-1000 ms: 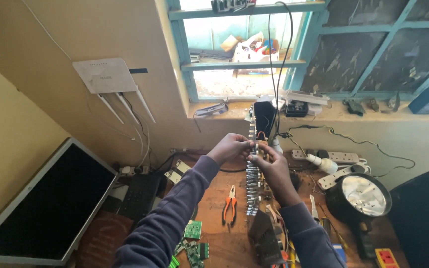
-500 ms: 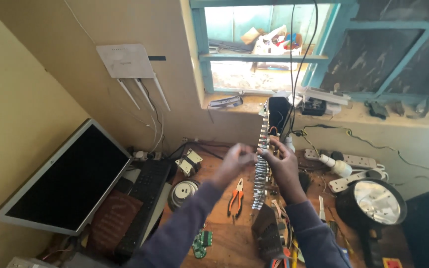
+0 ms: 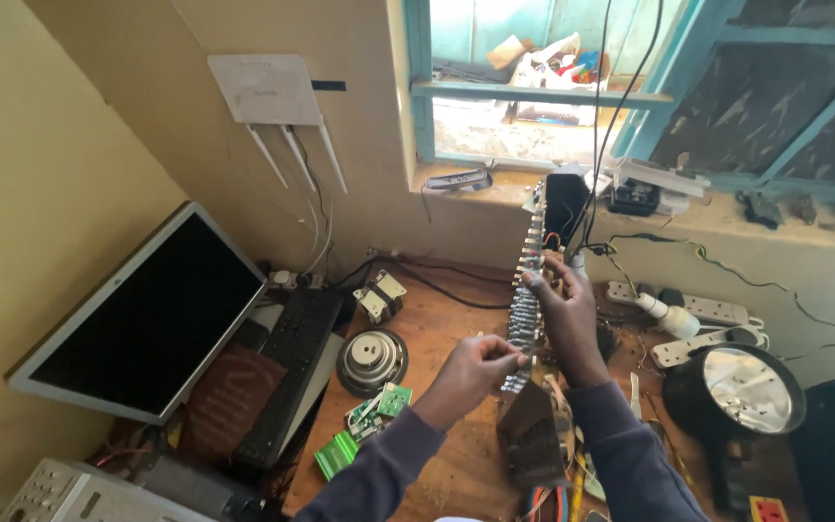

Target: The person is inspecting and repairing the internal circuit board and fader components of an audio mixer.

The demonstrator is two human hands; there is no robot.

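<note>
L hand fingers clamped on lower end of upright metal strip; R hand fingers clamped mid-strip, above table

Two hands are in view, the left hand and the right hand, and both hold one long metal strip with many small parts in a row. On the counter there is one monitor at 9 o'clock, one black keyboard, one round speaker, one small transformer at 11 o'clock, and two green circuit boards at 7 o'clock. At 3 o'clock lie two white power strips and one round lamp. One white router with three antennas hangs on the wall
</note>
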